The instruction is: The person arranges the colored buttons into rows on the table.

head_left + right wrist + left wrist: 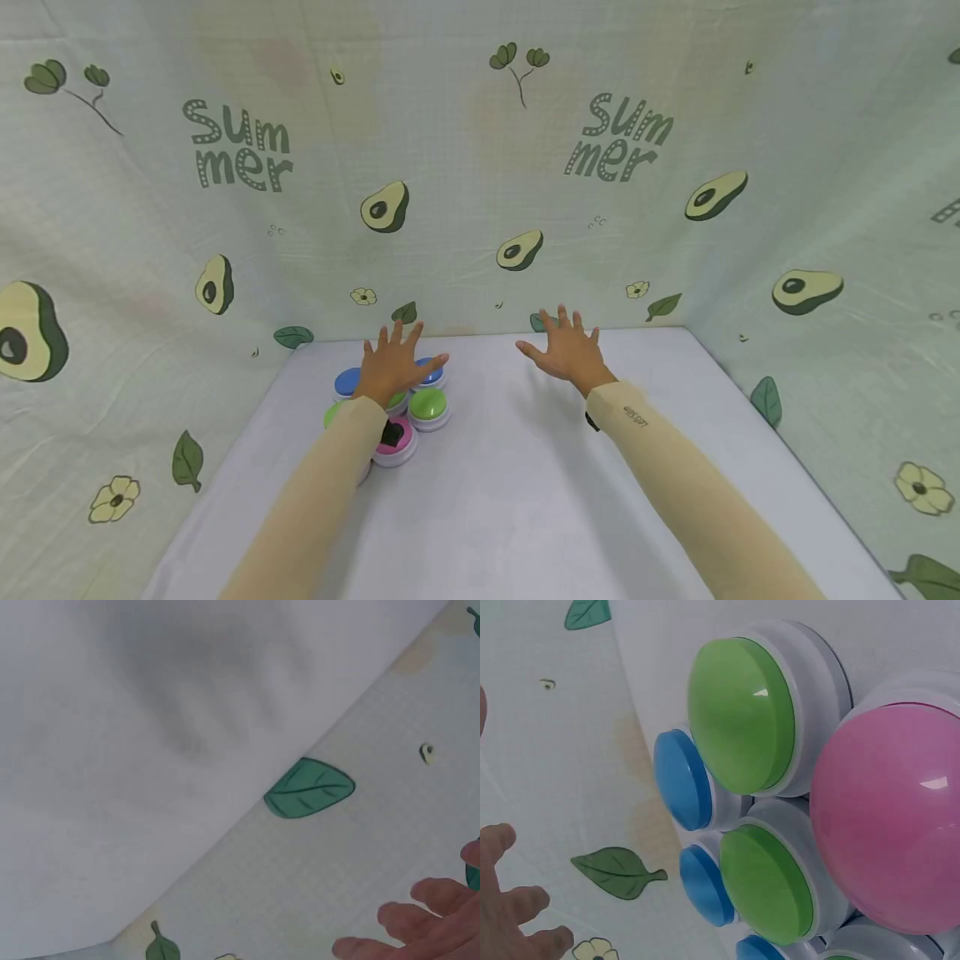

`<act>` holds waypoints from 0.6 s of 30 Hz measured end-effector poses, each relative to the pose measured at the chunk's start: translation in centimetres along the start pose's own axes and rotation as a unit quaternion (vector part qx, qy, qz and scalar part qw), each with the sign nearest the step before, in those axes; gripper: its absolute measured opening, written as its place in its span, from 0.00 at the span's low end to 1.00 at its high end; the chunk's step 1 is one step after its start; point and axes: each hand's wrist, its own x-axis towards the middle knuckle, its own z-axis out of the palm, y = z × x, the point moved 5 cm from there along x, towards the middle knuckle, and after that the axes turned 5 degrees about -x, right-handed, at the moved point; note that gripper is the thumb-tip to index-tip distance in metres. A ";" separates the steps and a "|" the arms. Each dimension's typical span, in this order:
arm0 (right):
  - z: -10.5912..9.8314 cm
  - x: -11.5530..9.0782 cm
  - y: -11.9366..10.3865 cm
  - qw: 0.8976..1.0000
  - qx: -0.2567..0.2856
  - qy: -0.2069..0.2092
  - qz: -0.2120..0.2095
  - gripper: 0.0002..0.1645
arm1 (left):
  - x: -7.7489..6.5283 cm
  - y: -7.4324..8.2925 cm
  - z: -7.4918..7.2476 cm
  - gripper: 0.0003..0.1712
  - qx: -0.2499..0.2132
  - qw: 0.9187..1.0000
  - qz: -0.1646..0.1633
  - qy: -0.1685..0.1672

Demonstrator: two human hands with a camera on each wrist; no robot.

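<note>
Sleeves (pixel 315 500) foremost; buttons (pixel 428 405) under left grip (pixel 392 364); right grip (pixel 570 354) well apart

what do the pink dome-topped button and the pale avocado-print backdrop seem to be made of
Pink dome-topped button: probably hard plastic, glossy, given the sharp highlight on its smooth surface. Pale avocado-print backdrop: likely matte fabric, judging by its soft creases and faint grid-like texture.

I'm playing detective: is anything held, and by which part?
Nothing: the left hand spreads above round blue, green and pink buttons; the right hand, above the white tabletop.
</note>
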 end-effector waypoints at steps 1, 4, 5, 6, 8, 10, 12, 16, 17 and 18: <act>0.1 0.0 -0.5 1.000 0.006 0.005 -0.009 0.59 | -0.1 -0.1 0.1 0.58 -0.001 1.000 0.002 -0.001; 0.4 -0.2 -2.0 0.999 0.024 0.019 -0.030 0.58 | -0.7 -0.4 0.3 0.59 -0.011 1.000 0.010 -0.001; 0.5 -0.3 -2.6 0.999 0.028 0.023 -0.036 0.57 | -0.8 -0.6 0.4 0.59 -0.013 1.000 0.012 -0.001; 0.7 -0.3 -3.2 0.999 0.027 0.024 -0.039 0.56 | -1.0 -0.7 0.5 0.59 -0.013 1.000 0.014 -0.001; 1.0 -0.4 -4.4 0.998 0.028 0.030 -0.047 0.54 | -1.3 -1.0 0.8 0.58 -0.014 1.000 0.018 -0.004; 1.5 -0.6 -5.5 0.997 0.027 0.036 -0.056 0.51 | -1.7 -1.3 1.2 0.58 -0.016 1.000 0.022 -0.009; 2.0 -0.7 -6.7 0.997 0.027 0.039 -0.066 0.48 | -2.1 -1.6 1.5 0.57 -0.022 0.999 0.023 -0.014; 3.5 -1.0 -9.0 0.994 0.036 0.044 -0.091 0.43 | -3.0 -1.9 1.8 0.53 -0.046 0.998 0.027 -0.019; 3.8 -1.0 -9.5 0.993 0.040 0.045 -0.097 0.42 | -3.2 -1.9 1.9 0.52 -0.048 0.998 0.028 -0.020; 4.3 -1.1 -10.1 0.993 0.045 0.045 -0.104 0.41 | -3.5 -1.9 1.9 0.51 -0.052 0.998 0.028 -0.021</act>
